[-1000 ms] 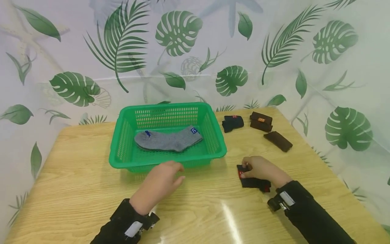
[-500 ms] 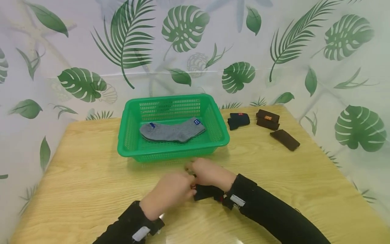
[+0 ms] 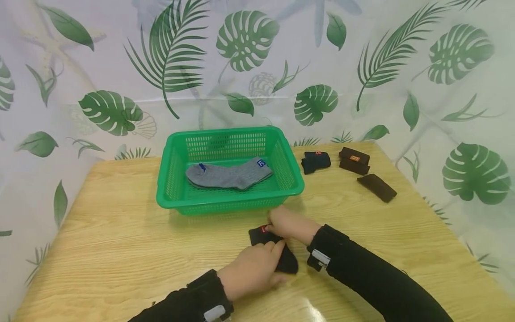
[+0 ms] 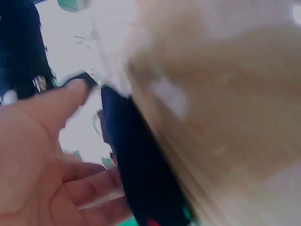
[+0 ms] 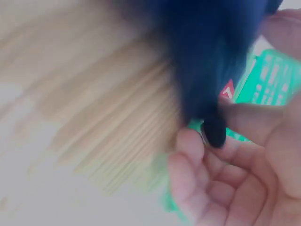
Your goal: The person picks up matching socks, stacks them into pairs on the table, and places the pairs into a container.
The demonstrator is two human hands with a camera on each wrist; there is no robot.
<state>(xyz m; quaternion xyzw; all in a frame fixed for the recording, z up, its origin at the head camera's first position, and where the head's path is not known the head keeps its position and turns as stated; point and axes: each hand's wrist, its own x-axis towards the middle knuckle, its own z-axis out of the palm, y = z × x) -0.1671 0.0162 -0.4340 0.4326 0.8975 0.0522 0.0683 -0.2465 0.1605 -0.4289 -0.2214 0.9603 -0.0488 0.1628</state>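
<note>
A dark sock [image 3: 287, 263] with a red label at its cuff lies on the table in front of the basket. My right hand [image 3: 293, 226] pinches it at the cuff beside the label; the right wrist view shows thumb and fingers [image 5: 190, 141] meeting on the dark fabric. Across the middle of the sock lies my left hand [image 3: 250, 270], its fingers fairly straight and its thumb apart. In the left wrist view these fingers [image 4: 94, 188] touch one side of the sock, without curling round it. Part of the sock is hidden beneath both hands.
A green plastic basket [image 3: 231, 200] stands just behind the hands, with grey socks [image 3: 229, 175] inside. At the back right of the wooden table [image 3: 120, 241] lie a folded navy sock [image 3: 315, 161], a folded brown sock bundle [image 3: 354, 160] and another brown piece [image 3: 377, 187].
My right hand has brought the dark sock leftward from the table's right side to the middle front. The left hand has moved right and down to meet it, and the sock has been turned.
</note>
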